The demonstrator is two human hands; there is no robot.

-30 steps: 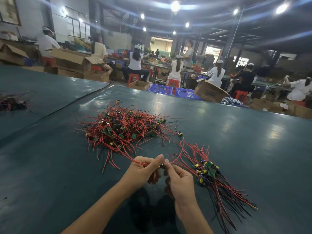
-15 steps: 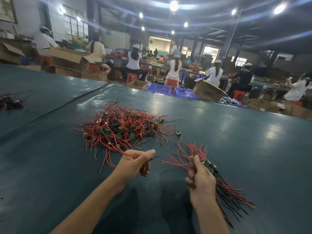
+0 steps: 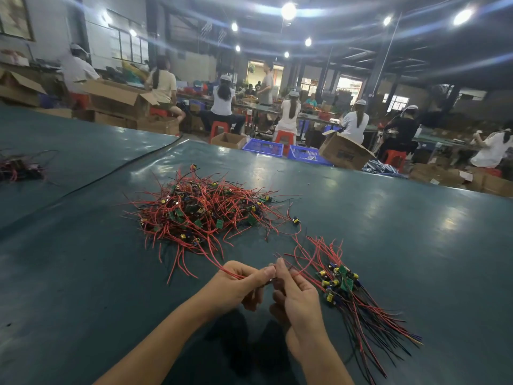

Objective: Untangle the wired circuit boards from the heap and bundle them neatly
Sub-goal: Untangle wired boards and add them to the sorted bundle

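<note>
Hall: a large, dim factory floor with bright round ceiling lamps (image 3: 288,10) and rows of benches at the far side.
Table: a wide dark teal work table (image 3: 388,245) fills the lower half of the view; a thin black cable (image 3: 125,170) runs across its far left part.
Workers: several seated people (image 3: 222,98) beyond the table's far edge, backs to the camera, most on red stools (image 3: 219,129).
Boxes: open cardboard cartons (image 3: 344,151) and two blue crates (image 3: 263,148) stand on the floor behind the table.
Heap: a tangled heap of wired circuit boards (image 3: 202,212) lies on the table's middle, ahead of the hands and slightly left; small green boards and yellow parts show among red and black wires.
Bundle: a sorted bundle (image 3: 358,307) lies just right of the hands, boards grouped together, wires fanning away at both ends.
Far pile: a small pile of wires (image 3: 20,168) sits at the left edge, well apart from the rest.
Left hand: the left hand (image 3: 236,287) is held above the table, thumb and forefinger pinching a red wire (image 3: 211,259) that trails back to the heap.
Right hand: the right hand (image 3: 298,301) meets it fingertip to fingertip, fingers curled, pinching the same wire; what sits between the fingertips is too small to make out.
Loose piece: one small dark part (image 3: 296,220) lies alone between heap and bundle.
</note>
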